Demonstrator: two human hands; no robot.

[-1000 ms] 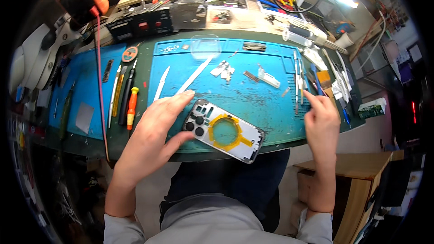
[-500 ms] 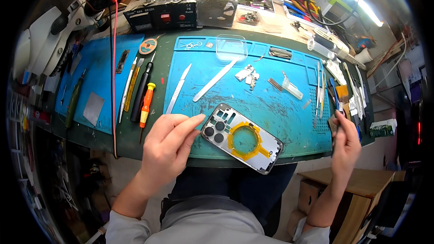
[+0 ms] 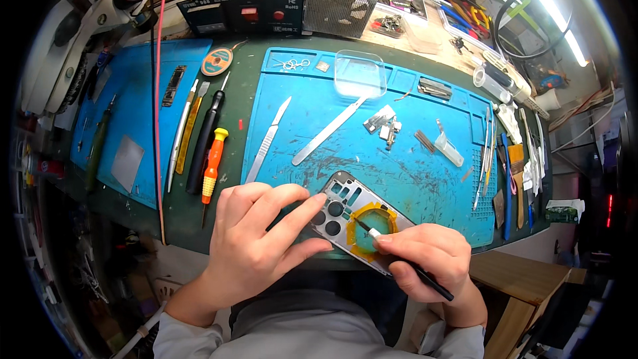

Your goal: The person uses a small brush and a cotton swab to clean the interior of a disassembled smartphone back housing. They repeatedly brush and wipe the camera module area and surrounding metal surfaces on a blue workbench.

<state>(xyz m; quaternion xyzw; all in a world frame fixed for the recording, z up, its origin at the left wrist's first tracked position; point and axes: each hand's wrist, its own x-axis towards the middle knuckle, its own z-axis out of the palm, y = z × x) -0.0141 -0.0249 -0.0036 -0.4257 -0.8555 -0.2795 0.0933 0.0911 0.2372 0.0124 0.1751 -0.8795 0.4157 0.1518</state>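
A grey phone housing (image 3: 379,262) with round black camera rings and a yellow-edged round opening lies tilted at the blue mat's front edge. My left hand (image 3: 256,236) holds its camera end, index finger on the upper left edge and thumb along the lower edge. In my right hand (image 3: 435,259) is a slim black pen-shaped tool (image 3: 428,279) with a pale collar and dark tip. Its tip points at the yellow-edged opening; whether it touches I cannot tell. My right fingers cover the housing's far right end.
The blue mat (image 3: 299,113) bears a scalpel (image 3: 269,139), a flat metal spudger (image 3: 329,131), small metal parts (image 3: 385,126) and a clear plastic box (image 3: 360,74). Screwdrivers, including an orange one (image 3: 214,166), lie left. Brushes (image 3: 517,166) and tweezers lie right.
My right hand has come left from the brushes at the mat's right side to the housing, bringing the black tool. My left hand has moved onto the housing's camera end. The view has shifted slightly.
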